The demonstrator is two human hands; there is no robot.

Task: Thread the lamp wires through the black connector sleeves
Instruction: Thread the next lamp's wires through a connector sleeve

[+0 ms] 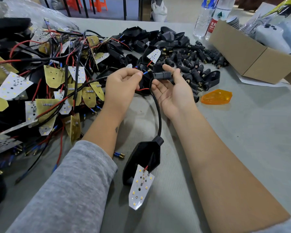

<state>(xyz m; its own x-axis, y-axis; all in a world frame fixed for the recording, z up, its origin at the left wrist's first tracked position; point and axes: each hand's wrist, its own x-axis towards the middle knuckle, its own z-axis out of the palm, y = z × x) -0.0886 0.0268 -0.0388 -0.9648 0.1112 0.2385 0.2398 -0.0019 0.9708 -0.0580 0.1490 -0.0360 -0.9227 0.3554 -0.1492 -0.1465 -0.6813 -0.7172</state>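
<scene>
Wire tip at the sleeve mouth
The left hand [123, 81] pinches the blue-tipped wire [145, 72]; the right hand [171, 91] grips the black connector sleeve [161, 75]. Misaligned, the tip may snag and buckle.

At centre frame, a left hand [123, 84] pinches a blue-tipped wire [145, 72] at the mouth of a black sleeve [162, 75] held by the right hand [172, 91]. A black cable [158, 113] curves down to a lamp housing [144, 158] and white LED board [140, 187] at lower centre on the grey table [242, 125].
</scene>
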